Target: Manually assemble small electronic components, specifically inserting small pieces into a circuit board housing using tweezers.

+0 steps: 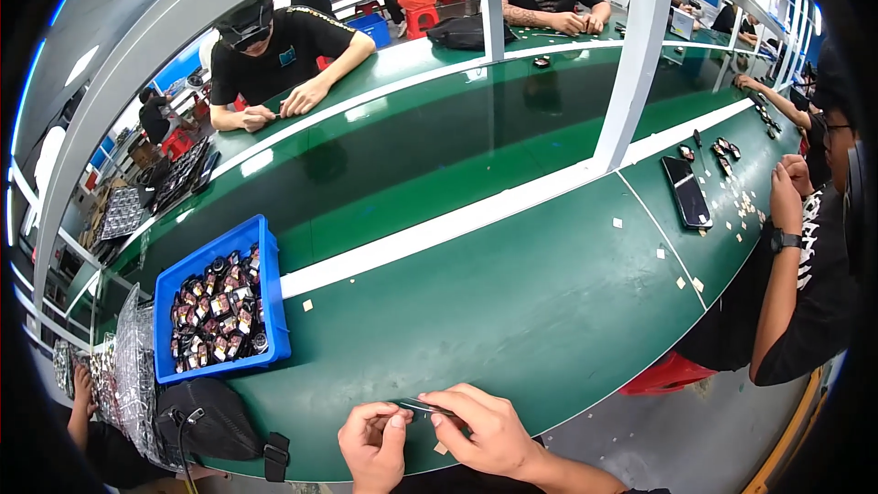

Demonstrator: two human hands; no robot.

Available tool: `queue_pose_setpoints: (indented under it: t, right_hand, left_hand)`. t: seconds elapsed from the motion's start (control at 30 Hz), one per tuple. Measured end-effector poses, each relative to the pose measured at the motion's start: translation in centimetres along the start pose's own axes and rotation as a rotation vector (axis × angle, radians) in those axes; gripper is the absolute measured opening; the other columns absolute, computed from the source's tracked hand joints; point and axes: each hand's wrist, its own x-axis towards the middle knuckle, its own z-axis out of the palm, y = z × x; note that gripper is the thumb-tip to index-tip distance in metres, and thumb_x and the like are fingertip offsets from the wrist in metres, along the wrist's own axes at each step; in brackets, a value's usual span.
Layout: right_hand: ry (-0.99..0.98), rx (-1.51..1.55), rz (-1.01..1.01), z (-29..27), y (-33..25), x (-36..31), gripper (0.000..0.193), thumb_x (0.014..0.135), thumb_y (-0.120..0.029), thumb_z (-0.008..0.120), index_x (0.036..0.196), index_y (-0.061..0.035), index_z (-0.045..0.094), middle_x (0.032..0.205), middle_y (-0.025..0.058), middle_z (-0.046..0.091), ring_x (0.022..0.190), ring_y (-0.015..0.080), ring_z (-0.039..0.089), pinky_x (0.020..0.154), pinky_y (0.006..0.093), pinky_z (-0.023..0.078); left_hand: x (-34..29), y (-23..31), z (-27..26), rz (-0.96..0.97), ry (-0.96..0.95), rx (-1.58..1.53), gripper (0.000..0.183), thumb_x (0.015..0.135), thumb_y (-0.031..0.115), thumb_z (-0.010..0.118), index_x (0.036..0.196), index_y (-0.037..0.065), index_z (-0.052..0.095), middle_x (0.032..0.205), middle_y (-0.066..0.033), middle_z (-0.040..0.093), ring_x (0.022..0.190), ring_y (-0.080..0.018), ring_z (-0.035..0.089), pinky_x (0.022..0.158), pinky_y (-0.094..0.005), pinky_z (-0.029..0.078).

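**Both hands pinching one thin strip at the near edge of the worktop**

Head view: I have my left hand (373,444) and my right hand (485,434) drawn close together just above the near rim of the green worktop (512,311). Between them I hold a small, thin, dark strip-like part (422,407), lying roughly level. My left thumb and forefinger close on its left end; my right fingers curl over its right end. Neither hand is spread. Both are pinching the same piece.

To handle it well, I judge that I should keep the grip light and out at the ends, so the middle stays free and does not bend. Keeping both wrists low near the worktop should steady it. A small tan square (441,447) lies under my right fingers, and I should watch that it does not get swept off the edge.

To my left, well apart from my hands, stands a blue bin (219,252) full of small dark and reddish parts, with a black pouch (206,421) just below it and clear blister trays (128,366) beside it.

What I cannot make out: the part is mostly covered by my fingertips, so its true shape and any detail on it are unclear. My forearms are cut off at the lower edge. The fisheye rim bends and darkens the trays at far left, and the bin's contents are too small to tell apart.
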Motion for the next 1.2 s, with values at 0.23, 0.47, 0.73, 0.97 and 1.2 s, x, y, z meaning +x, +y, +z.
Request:
queue_pose_setpoints:
  t: [0.23, 0.47, 0.73, 0.97, 1.2]
  right_hand:
    - [0.032, -0.030, -0.045, -0.3, 0.1, -0.2, 0.025, 0.091, 0.002, 0.061, 0.115, 0.0015, 0.065, 0.091, 0.0111, 0.065, 0.066, 0.0156, 0.070, 0.056, 0.0258, 0.055]
    - [0.093, -0.017, 0.009, -0.4, 0.3, -0.8, 0.023, 0.089, 0.001, 0.064, 0.111, 0.0010, 0.067, 0.087, 0.0100, 0.065, 0.065, 0.0135, 0.065, 0.057, 0.0263, 0.053]
    - [0.136, -0.057, -0.011, 0.4, 0.0, -0.2, 0.021, 0.087, 0.002, 0.063, 0.107, 0.0022, 0.067, 0.087, 0.0102, 0.065, 0.063, 0.0120, 0.060, 0.055, 0.0246, 0.048]
    - [0.196, -0.101, -0.077, 0.9, 2.2, -0.1, 0.022, 0.085, 0.006, 0.062, 0.106, 0.0033, 0.066, 0.082, 0.0076, 0.062, 0.057, 0.0082, 0.050, 0.050, 0.0225, 0.038]
    - [0.191, -0.063, -0.085, 1.6, 1.7, 0.1, 0.022, 0.085, 0.007, 0.061, 0.105, 0.0036, 0.066, 0.080, 0.0059, 0.061, 0.058, 0.0065, 0.048, 0.050, 0.0227, 0.036]
  left_hand:
    - [-0.1, -0.9, 0.2, 0.051, -0.043, 0.111, 0.016, 0.094, 0.001, 0.062, 0.110, -0.001, 0.059, 0.098, -0.0079, 0.067, 0.091, -0.0134, 0.065, 0.082, -0.0260, 0.052]
    - [0.0, -1.3, 0.6, 0.078, -0.054, 0.021, 0.013, 0.090, -0.002, 0.065, 0.101, -0.004, 0.059, 0.098, -0.0147, 0.068, 0.094, -0.0215, 0.068, 0.087, -0.0320, 0.053]
    - [0.1, -1.2, -0.3, 0.149, -0.102, 0.140, 0.016, 0.090, -0.002, 0.064, 0.105, -0.003, 0.060, 0.097, -0.0124, 0.068, 0.092, -0.0185, 0.069, 0.084, -0.0298, 0.055]
    - [0.2, -1.0, -0.3, 0.314, -0.076, 0.122, 0.015, 0.086, -0.001, 0.068, 0.100, -0.003, 0.064, 0.095, -0.0142, 0.070, 0.090, -0.0229, 0.069, 0.082, -0.0325, 0.055]
    - [-5.9, -0.8, -5.2, 0.620, -0.003, 0.449, 0.020, 0.073, -0.009, 0.074, 0.090, 0.000, 0.067, 0.090, -0.0124, 0.070, 0.085, -0.0286, 0.071, 0.074, -0.0354, 0.058]
